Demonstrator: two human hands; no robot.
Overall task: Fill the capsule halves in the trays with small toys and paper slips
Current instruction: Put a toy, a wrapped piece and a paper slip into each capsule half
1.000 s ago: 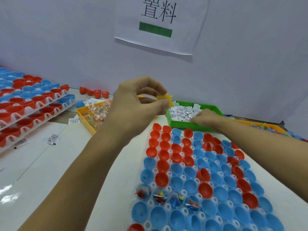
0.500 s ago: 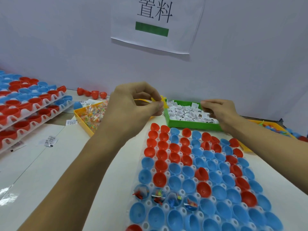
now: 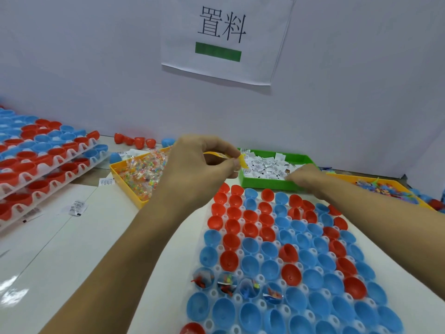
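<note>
Over the far end of the white tray (image 3: 261,289) of red and blue capsule halves (image 3: 269,249), the left hand (image 3: 199,167) is raised with its fingers curled, pinching a small yellow piece (image 3: 242,161), while the right hand (image 3: 304,175) reaches into the green bin (image 3: 265,183) of paper slips (image 3: 265,166), fingers down among them; whether it has a slip pinched I cannot tell. Only four blue halves in one near row hold toys (image 3: 238,285) so far, so most of the tray is yet to be filled, I would judge. The likeliest slip-ups from here: the thin folded slips cling together, so two may come up at once, or one may flutter onto the table (image 3: 60,249), where a few strays (image 3: 77,208) already lie. The yellow piece is held by an edge only and could drop into the wrong cup, and a forearm dragged low across the tray could tip the loose halves. Around it, a yellow bin (image 3: 125,182) of wrapped bright toys sits far left of the green one, another yellow bin (image 3: 385,189) far right behind the right arm, stacked filled trays (image 3: 43,165) on the left, loose red halves (image 3: 134,141) by the wall, and a printed sign (image 3: 224,37) above.
</note>
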